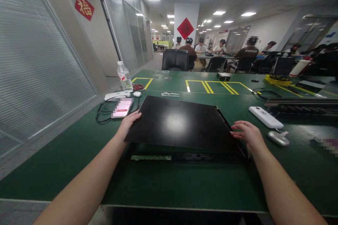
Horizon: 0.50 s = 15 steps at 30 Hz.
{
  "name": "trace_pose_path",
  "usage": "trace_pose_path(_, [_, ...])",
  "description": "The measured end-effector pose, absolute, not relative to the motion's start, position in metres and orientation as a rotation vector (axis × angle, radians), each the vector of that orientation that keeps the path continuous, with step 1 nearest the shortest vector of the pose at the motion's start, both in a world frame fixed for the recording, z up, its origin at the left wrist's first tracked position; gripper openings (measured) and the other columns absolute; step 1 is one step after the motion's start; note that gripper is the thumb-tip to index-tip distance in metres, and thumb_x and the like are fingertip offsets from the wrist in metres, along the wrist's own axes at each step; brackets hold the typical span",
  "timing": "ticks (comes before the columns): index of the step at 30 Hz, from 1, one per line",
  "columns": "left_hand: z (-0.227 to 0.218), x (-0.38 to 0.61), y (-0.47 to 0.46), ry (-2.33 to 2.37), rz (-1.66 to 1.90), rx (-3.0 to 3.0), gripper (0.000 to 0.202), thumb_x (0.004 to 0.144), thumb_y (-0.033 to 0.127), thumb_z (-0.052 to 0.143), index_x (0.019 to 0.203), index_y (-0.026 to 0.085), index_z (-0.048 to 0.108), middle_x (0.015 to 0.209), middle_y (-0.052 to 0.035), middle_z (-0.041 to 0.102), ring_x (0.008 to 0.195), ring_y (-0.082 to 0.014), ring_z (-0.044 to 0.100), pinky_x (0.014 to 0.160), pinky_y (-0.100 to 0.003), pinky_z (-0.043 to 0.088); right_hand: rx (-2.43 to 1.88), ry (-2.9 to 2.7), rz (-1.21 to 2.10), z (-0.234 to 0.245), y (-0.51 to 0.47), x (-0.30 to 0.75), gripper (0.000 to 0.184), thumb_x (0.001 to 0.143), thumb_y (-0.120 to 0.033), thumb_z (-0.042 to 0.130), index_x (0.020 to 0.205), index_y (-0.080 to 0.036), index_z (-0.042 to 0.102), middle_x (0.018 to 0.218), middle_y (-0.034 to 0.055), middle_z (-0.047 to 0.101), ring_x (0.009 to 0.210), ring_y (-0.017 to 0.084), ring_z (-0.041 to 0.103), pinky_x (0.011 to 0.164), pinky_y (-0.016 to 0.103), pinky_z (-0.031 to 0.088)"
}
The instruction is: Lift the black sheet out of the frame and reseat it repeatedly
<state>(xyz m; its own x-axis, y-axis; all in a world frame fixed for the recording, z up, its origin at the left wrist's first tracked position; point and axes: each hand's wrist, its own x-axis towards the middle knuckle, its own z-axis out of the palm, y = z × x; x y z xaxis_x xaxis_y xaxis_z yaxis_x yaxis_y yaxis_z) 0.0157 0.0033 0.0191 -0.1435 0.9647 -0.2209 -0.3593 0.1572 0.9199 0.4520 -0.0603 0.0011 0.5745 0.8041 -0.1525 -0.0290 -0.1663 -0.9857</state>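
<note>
A thin black display panel [174, 121] is tilted above the green table, with a pale light reflected in its middle. My left hand [130, 119] is closed on its left edge, the fingers mostly hidden underneath. At the right edge, my right hand [246, 133] has its fingers against the panel's side, beside a narrow dark strip. Below the near edge lies a long green circuit board [151, 158], joined to a dark bar running right. What lies under the panel is mostly hidden.
A phone [122, 108], cables and a water bottle [124, 76] stand at the left. A caliper-like tool [170, 94] lies behind the panel. To the right are a white power bank [265, 117], a silver mouse [278, 137] and a long black part [303, 109]. People sit farther back.
</note>
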Motion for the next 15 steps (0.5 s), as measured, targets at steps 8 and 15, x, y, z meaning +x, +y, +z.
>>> trace_pose_path(8, [0.0212, 0.0250, -0.0017, 1.162, 1.338, 0.690, 0.030, 0.078, 0.002, 0.063, 0.106, 0.008, 0.072, 0.082, -0.0098, 0.079, 0.058, -0.0181, 0.072, 0.051, -0.021, 0.055, -1.616, -0.719, 0.777, -0.0015, -0.0600, 0.4518, 0.016, 0.064, -0.020, 0.066, 0.079, -0.020, 0.061, 0.065, 0.0040, 0.067, 0.052, 0.018, 0.067, 0.042, 0.023, 0.048])
trace_pose_path(15, [0.0149, 0.0227, 0.0018, 1.179, 1.300, 0.714, 0.038, 0.074, 0.009, 0.074, 0.112, 0.011, 0.072, 0.083, -0.0093, 0.079, 0.062, -0.0206, 0.074, 0.062, -0.026, 0.059, -1.661, -0.742, 0.766, -0.0018, -0.0600, 0.4523, 0.015, 0.065, -0.021, 0.064, 0.080, -0.020, 0.060, 0.064, 0.0036, 0.067, 0.053, 0.018, 0.067, 0.038, 0.020, 0.042])
